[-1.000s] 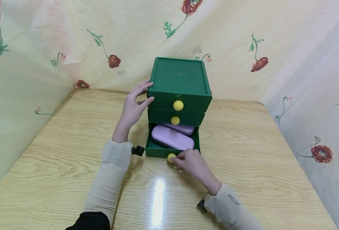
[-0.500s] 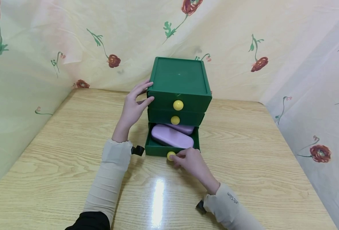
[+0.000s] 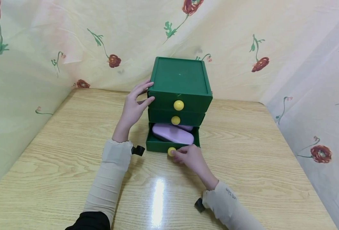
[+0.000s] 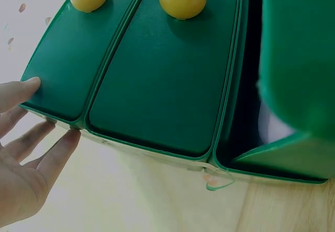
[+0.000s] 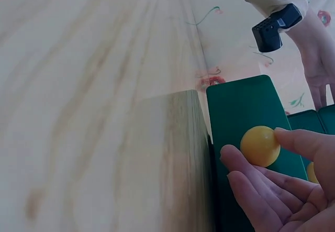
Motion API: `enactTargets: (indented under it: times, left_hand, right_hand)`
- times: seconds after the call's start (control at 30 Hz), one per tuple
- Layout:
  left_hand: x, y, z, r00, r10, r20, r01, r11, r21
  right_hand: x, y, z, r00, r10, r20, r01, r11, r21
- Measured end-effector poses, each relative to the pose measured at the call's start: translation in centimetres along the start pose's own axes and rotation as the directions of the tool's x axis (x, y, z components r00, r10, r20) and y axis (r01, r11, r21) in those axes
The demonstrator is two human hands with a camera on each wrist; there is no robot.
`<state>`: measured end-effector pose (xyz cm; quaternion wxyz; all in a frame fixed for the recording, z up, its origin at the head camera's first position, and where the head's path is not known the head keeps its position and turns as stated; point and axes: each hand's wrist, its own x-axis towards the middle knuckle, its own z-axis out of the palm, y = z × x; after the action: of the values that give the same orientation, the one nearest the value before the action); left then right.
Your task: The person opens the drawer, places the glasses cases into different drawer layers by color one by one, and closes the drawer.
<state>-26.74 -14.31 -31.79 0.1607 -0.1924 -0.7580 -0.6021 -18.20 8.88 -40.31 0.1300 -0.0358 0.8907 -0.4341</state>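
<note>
A green cabinet (image 3: 181,75) has three stacked drawers with round yellow knobs. My left hand (image 3: 133,107) braces its upper left corner: in the left wrist view the thumb (image 4: 23,91) presses the top drawer's front and the fairly straight fingers lie along the side. With thumb and fingers, my right hand (image 3: 193,157) pinches the yellow knob (image 5: 260,146) of the bottom drawer (image 3: 157,147), which stands partly pulled out. Inside lies a smooth lilac case (image 3: 172,134), tilted across the drawer. Behind it another lilac piece (image 3: 186,127) shows only partly under the middle drawer (image 3: 160,117).
The cabinet stands on a wooden table (image 3: 71,153) near its back edge. A flowered cloth (image 3: 129,41) hangs behind it and along both sides. Each wrist wears a small black camera, such as the left camera (image 3: 138,150).
My right hand has moved away from me with the knob, and the bottom drawer has slid partway in. Less of the rear lilac piece shows. My left hand has stayed in place.
</note>
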Motion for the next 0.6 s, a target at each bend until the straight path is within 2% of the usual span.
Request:
enactTargets:
  times: [0.37,0.6]
  left_hand:
    - [-0.1,0.0,0.0,1.000,0.002,-0.001,-0.002,1.000,-0.001]
    - [-0.1,0.0,0.0,1.000,0.000,0.004,0.000,1.000,-0.001]
  right_hand:
    - [0.9,0.1,0.2,0.999,0.050,-0.012,-0.048,0.991,0.127]
    - [1.4,0.4,0.3,0.998,0.069,-0.012,-0.064,0.972,0.224]
